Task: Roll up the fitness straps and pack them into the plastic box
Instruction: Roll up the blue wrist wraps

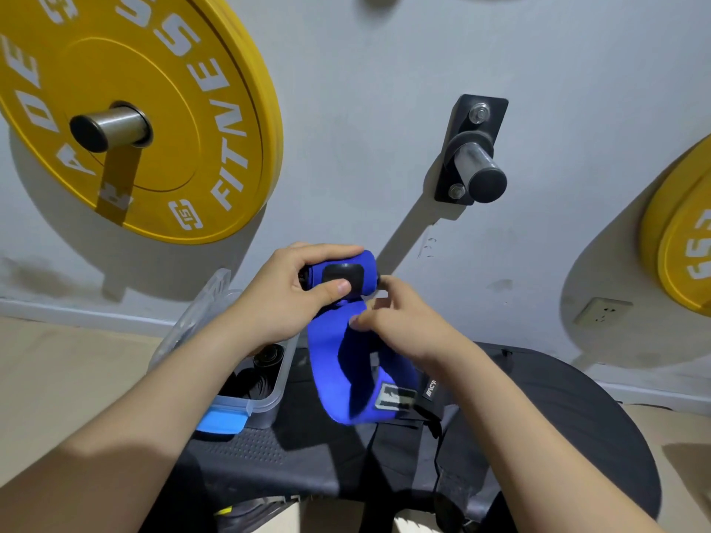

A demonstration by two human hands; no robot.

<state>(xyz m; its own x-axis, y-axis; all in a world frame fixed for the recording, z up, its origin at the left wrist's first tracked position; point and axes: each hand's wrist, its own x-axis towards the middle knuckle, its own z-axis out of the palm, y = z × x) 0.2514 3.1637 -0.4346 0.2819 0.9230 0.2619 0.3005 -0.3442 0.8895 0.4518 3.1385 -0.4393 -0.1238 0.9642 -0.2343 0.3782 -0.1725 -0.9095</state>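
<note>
Hidden parts: the near-left wall of the clear plastic box with a blue latch (265, 405), at 7 o'clock, lies behind the left forearm; its dark contents (265, 359) look like rolled black bands, but this is hard to make out.
Unreadable: the grey label on the loose tail is blurred.
Cut off: the second yellow disc (677, 255) at 3 o'clock runs out of frame.
Task object: the blue fabric fitness strap (342, 277) is held in the air just above centre, up and to the right of the box and above the dark padded seat (558, 409).
Long axis: the rolled part lies roughly from 9 to 3 o'clock, its right end slightly higher.
Tail: the unrolled band hangs toward 6 o'clock and folds back in a loop.
Left hand (284, 298): fingers curled over the roll, thumb pressed on its black patch.
Right hand (400, 321): fingers bent against the roll's right end, thumb on the tail just below; fingertips partly concealed.
Background: large yellow weight plate (134, 109) at 10 o'clock; black wall bracket with steel peg (477, 167) at 1 o'clock.
</note>
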